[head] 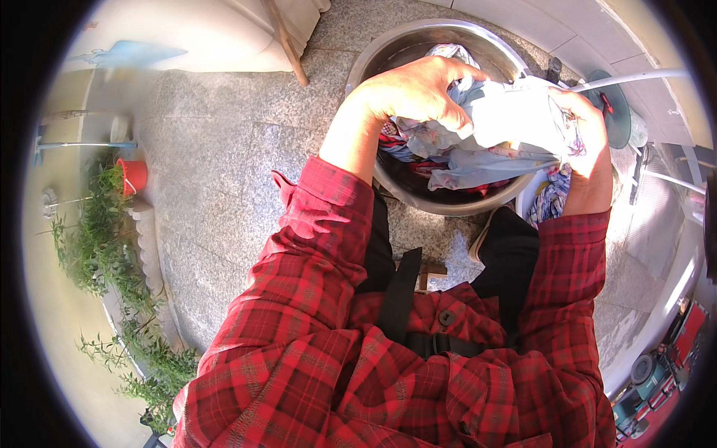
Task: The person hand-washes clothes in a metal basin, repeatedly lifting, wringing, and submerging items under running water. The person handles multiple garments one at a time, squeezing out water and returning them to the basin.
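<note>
A large round metal basin point(442, 208) stands on the floor before me, with patterned and red cloth lying inside. Over it, a bunched light blue-and-white garment point(510, 120) with a floral print spans both hands, its middle washed out by sunlight. My left hand point(423, 92) is curled over the garment's left side, thumb and fingers on the fabric. At the right end, my right hand point(585, 120) grips the bunched cloth, its fingers partly hidden by it. Below that hand, a patterned cloth point(552, 196) lies in a white container point(526, 199) beside the basin.
A wooden stick point(285, 45) leans by a pale draped cover point(235, 33) at upper left. A red bucket point(133, 176) and green plants point(112, 241) line the left side. A white pipe point(633, 78) runs near the tiled wall at right.
</note>
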Demonstrator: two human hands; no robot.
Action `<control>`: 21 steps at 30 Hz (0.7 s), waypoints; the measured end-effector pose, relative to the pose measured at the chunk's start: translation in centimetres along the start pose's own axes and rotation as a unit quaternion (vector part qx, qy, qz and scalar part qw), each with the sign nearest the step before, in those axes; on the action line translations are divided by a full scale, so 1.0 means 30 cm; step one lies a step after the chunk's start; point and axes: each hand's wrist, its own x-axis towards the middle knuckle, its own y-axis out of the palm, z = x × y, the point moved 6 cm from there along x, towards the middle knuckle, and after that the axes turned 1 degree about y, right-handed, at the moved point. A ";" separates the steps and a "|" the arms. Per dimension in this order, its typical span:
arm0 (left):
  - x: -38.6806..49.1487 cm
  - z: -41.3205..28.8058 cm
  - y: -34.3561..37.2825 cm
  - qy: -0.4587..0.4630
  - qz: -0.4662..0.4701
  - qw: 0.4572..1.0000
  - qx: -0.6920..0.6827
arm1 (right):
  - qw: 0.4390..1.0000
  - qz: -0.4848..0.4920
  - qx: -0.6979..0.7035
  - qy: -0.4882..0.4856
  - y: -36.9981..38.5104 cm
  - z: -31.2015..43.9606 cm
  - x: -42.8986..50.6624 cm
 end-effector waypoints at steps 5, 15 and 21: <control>-0.004 0.014 -0.011 -0.045 0.044 0.998 0.002 | 0.965 -0.056 -0.253 -0.046 -0.091 0.011 0.030; -0.018 0.065 -0.033 -0.058 0.032 0.997 -0.027 | 0.971 0.037 -0.231 -0.060 0.063 0.041 -0.015; -0.007 0.083 -0.039 -0.052 0.014 0.998 -0.042 | 0.953 0.063 -0.259 -0.144 0.110 0.076 -0.029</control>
